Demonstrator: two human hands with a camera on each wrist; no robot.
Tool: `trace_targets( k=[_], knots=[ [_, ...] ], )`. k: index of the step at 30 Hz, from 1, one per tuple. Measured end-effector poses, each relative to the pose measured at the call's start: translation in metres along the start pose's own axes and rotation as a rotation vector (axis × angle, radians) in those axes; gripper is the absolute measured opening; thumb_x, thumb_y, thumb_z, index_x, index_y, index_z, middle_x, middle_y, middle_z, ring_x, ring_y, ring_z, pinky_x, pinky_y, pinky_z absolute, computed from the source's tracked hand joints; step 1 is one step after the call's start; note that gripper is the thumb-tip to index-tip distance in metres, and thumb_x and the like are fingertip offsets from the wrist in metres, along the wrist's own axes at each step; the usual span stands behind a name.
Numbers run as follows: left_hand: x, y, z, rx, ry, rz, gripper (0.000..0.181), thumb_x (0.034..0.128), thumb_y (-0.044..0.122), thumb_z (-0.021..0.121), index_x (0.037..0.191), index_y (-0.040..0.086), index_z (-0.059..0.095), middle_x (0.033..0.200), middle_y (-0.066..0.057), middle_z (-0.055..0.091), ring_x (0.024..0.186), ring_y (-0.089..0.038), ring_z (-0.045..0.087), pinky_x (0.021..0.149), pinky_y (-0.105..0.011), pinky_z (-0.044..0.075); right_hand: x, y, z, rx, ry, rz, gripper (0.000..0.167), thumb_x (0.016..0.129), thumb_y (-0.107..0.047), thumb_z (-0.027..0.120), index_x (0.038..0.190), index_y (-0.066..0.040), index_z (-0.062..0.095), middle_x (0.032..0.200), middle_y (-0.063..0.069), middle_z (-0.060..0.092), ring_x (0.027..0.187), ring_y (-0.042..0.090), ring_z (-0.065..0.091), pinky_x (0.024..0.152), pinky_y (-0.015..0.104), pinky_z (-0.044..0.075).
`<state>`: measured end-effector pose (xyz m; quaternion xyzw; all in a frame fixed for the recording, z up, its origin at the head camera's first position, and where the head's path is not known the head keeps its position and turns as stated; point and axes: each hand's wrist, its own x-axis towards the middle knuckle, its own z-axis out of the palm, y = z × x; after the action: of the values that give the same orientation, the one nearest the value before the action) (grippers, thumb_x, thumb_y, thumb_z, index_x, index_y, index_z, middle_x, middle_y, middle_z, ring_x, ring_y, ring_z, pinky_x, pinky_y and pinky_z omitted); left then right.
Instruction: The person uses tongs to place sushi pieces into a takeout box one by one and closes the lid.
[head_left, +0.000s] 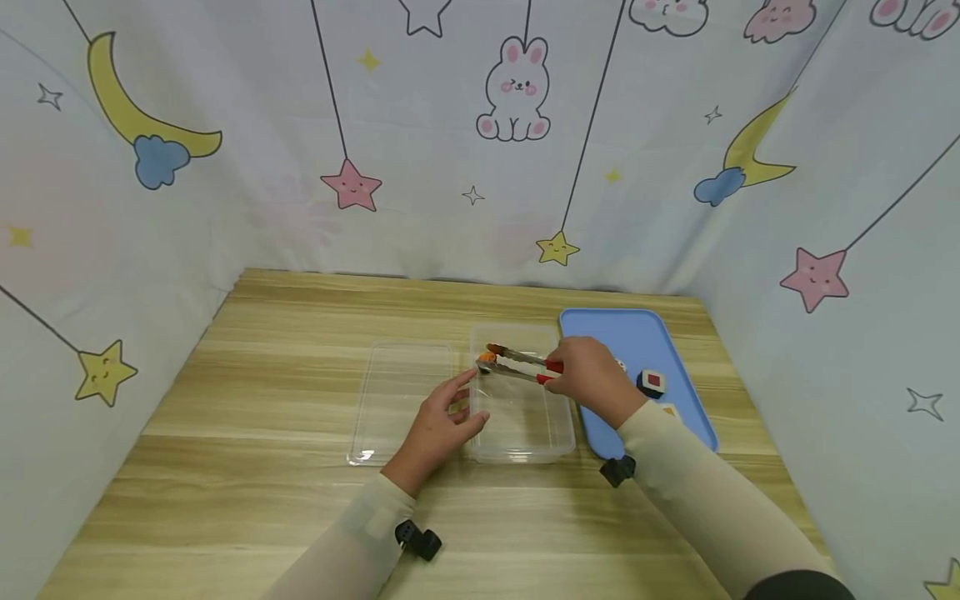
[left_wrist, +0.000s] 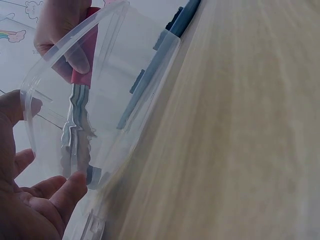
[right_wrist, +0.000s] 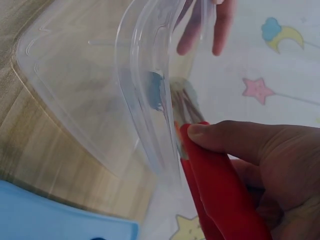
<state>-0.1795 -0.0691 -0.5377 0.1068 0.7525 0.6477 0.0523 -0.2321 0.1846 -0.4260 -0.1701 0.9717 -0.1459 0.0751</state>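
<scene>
My right hand grips metal tongs by their red handles. The tong tips are over the far left part of a clear plastic container. Between them is a small sushi piece with an orange top and a dark side; its dark part shows through the wall in the right wrist view. My left hand holds the container's left wall, thumb over the rim and fingers outside. Its fingertips are close to the tong tips.
A clear flat lid lies left of the container, partly behind my left hand. To the right is a blue tray with a dark-wrapped sushi roll and a white-and-orange piece. My right arm covers part of the tray.
</scene>
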Motion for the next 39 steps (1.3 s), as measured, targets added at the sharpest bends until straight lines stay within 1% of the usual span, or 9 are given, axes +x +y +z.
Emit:
trace_targets(
  k=[11,17,19,21,25,28,31,35,39],
  knots=[
    [0.0,0.004,0.004,-0.024,0.029,-0.029,0.072,0.0909,0.003,0.078,0.156,0.012,0.048,0.159,-0.015,0.042,0.141,-0.042,0.047,0.108,-0.057,0.049,0.002,-0.001,0.0,-0.01,-0.006,0.018,0.029,0.086,-0.02,0.086,0.11,-0.004,0.081,0.101,0.008,0.071,0.087,0.023,0.066,0.073,0.037,0.061],
    [-0.008,0.028,0.003,-0.042,0.034,-0.019,0.068,0.091,0.0,0.077,0.153,0.01,0.051,0.156,-0.018,0.044,0.14,-0.046,0.047,0.108,-0.059,0.048,-0.001,0.0,-0.001,0.001,0.003,0.016,0.029,0.086,-0.02,0.086,0.11,-0.005,0.081,0.098,0.007,0.069,0.086,0.022,0.065,0.073,0.038,0.061],
    [-0.01,0.032,0.003,-0.039,0.036,-0.009,0.067,0.0916,0.001,0.076,0.153,0.009,0.051,0.155,-0.021,0.044,0.139,-0.047,0.048,0.108,-0.059,0.049,-0.002,0.0,-0.003,0.001,0.015,0.007,0.028,0.086,-0.021,0.086,0.108,-0.005,0.081,0.094,0.006,0.068,0.083,0.021,0.064,0.071,0.037,0.06],
    [-0.01,0.032,0.004,-0.036,0.037,-0.008,0.067,0.0918,0.001,0.075,0.153,0.009,0.051,0.155,-0.023,0.044,0.138,-0.047,0.048,0.108,-0.058,0.049,-0.004,0.001,-0.004,0.007,0.03,-0.002,0.027,0.085,-0.021,0.087,0.107,-0.005,0.081,0.091,0.004,0.067,0.081,0.02,0.063,0.07,0.036,0.059],
    [-0.007,0.027,0.004,-0.035,0.034,-0.026,0.069,0.0913,-0.001,0.076,0.154,0.01,0.05,0.156,-0.023,0.043,0.14,-0.046,0.047,0.108,-0.059,0.048,-0.009,0.006,-0.008,0.01,0.058,-0.028,0.032,0.085,-0.022,0.086,0.111,-0.004,0.08,0.089,0.003,0.065,0.08,0.019,0.061,0.067,0.034,0.057],
    [-0.002,0.015,0.004,-0.027,0.038,-0.031,0.07,0.0903,-0.001,0.077,0.154,0.011,0.05,0.157,-0.021,0.043,0.14,-0.045,0.047,0.108,-0.059,0.049,-0.014,0.01,-0.012,-0.004,0.077,-0.032,0.037,0.085,-0.025,0.087,0.114,-0.004,0.08,0.089,0.005,0.065,0.078,0.019,0.059,0.065,0.033,0.055],
    [0.001,0.006,0.004,-0.018,0.036,-0.024,0.071,0.0902,0.002,0.079,0.155,0.012,0.05,0.157,-0.016,0.044,0.14,-0.042,0.049,0.107,-0.056,0.051,-0.019,0.016,-0.016,-0.001,0.088,-0.011,0.036,0.085,-0.026,0.087,0.114,-0.006,0.08,0.089,0.004,0.063,0.076,0.019,0.057,0.064,0.033,0.052],
    [0.0,0.004,0.002,-0.018,0.027,-0.018,0.072,0.0901,0.007,0.081,0.154,0.015,0.051,0.158,-0.011,0.044,0.14,-0.038,0.05,0.106,-0.052,0.052,-0.028,0.027,-0.02,0.047,0.122,0.023,0.036,0.085,-0.024,0.087,0.114,-0.006,0.079,0.088,0.001,0.062,0.077,0.019,0.058,0.063,0.033,0.051],
    [0.0,0.005,0.002,-0.021,0.026,-0.016,0.071,0.0903,0.008,0.081,0.154,0.014,0.051,0.157,-0.012,0.044,0.139,-0.038,0.051,0.106,-0.052,0.053,-0.039,0.044,-0.02,0.09,0.182,0.035,0.043,0.086,-0.027,0.086,0.12,-0.003,0.077,0.091,0.003,0.063,0.08,0.02,0.06,0.064,0.034,0.053]
  ],
)
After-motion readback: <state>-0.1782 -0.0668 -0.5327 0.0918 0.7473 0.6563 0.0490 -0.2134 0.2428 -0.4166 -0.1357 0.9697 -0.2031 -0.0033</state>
